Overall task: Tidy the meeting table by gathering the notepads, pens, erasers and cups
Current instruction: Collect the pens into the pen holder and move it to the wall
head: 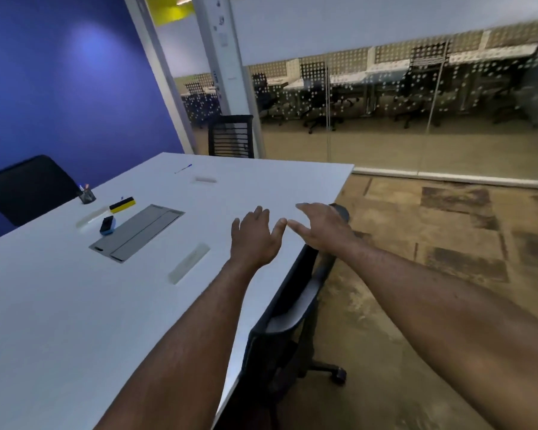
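From the head camera, both the left hand (255, 240) and right hand (320, 228) hovered empty with fingers spread, while a pen (183, 168), two erasers (122, 205) and a pen cup (87, 195) lay scattered across the bench (59, 305), so gathering looked barely begun.

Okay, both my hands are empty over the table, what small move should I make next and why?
Probably reach the left hand forward-left to the blue eraser beside the grey panel. Both it and the right hand are open and hold nothing, and that eraser looks the closest loose item.
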